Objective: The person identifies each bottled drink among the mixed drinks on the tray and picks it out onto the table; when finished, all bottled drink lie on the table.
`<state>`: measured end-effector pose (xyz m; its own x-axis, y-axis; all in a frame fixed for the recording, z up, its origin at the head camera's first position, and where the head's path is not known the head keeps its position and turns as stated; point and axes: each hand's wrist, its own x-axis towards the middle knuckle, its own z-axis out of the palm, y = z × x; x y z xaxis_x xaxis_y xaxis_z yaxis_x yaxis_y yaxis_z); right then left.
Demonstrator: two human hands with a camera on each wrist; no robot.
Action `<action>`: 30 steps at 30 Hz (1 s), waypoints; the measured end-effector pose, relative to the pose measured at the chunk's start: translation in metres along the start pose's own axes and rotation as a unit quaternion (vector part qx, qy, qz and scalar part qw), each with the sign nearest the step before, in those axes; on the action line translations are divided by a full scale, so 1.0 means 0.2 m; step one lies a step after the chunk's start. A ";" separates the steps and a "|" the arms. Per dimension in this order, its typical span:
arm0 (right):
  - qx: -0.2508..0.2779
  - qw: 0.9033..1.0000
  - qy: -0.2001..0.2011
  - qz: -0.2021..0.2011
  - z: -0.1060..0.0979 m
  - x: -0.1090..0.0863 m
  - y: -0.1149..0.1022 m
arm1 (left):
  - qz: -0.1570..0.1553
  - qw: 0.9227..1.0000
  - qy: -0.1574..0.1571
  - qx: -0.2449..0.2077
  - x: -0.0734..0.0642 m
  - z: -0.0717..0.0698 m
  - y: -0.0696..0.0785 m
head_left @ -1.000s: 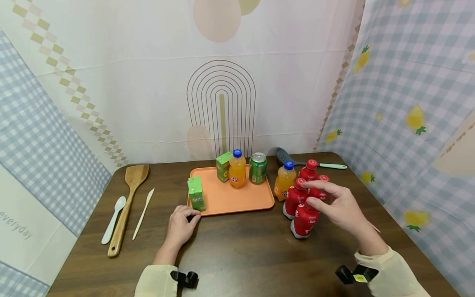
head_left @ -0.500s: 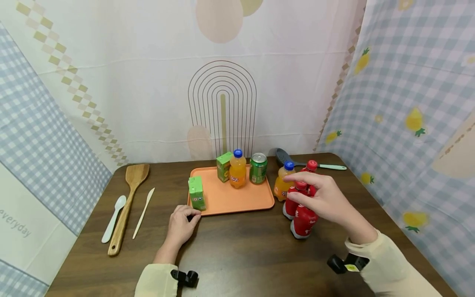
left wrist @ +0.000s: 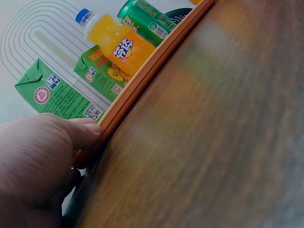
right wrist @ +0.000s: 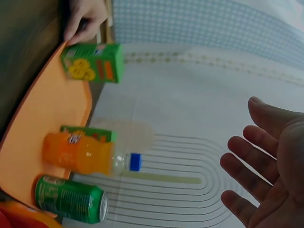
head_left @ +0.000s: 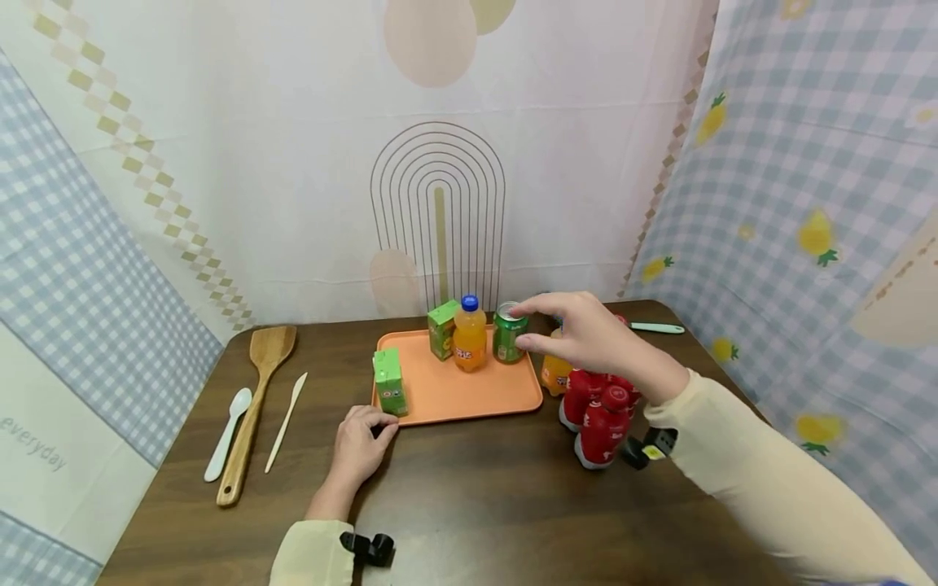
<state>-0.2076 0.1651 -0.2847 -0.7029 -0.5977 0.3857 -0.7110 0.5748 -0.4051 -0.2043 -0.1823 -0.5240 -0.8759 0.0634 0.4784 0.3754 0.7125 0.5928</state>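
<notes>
At the front left corner of the orange tray, my left hand pinches the rim, with the thumb on top in the left wrist view. My right hand holds nothing and hovers with spread fingers beside the green can; its fingertips overlap the can in the head view. That can stands at the tray's right end, next to an orange soda bottle with a blue cap. A green juice carton is behind the bottle, and a second carton stands near my left hand.
Right of the tray stand another orange soda bottle, partly hidden by my right hand, and several red bottles. A wooden spatula, a white spoon and a pale knife lie left. A ladle's mint handle shows behind.
My right hand has moved from above the red bottles leftward and away from me to the green can. My left hand keeps its place at the tray corner.
</notes>
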 end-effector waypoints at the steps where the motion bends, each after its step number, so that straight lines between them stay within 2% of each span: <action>1: -0.006 1.000 -0.010 0.002 0.00 0.03 0.01 | -0.001 1.000 -0.001 0.000 0.00 0.00 0.00; 11: -0.070 0.991 -0.104 0.052 0.06 0.27 0.12 | 0.007 1.000 0.005 -0.005 0.00 0.00 0.00; 18: -0.113 0.978 -0.152 0.090 0.14 0.40 0.20 | 0.002 1.000 0.005 -0.005 0.00 0.00 0.01; 24: -0.124 0.970 -0.170 0.119 0.21 0.48 0.28 | -0.003 1.000 0.003 -0.005 0.00 0.00 0.00; 30: -0.119 0.968 -0.162 0.150 0.30 0.52 0.36 | -0.001 1.000 0.003 -0.005 -0.01 0.01 0.00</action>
<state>-0.3311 0.1114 -0.3229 -0.8625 -0.5058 -0.0146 -0.4879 0.8390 -0.2411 -0.2037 -0.1818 -0.5260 -0.8747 0.0589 0.4811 0.3774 0.7057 0.5997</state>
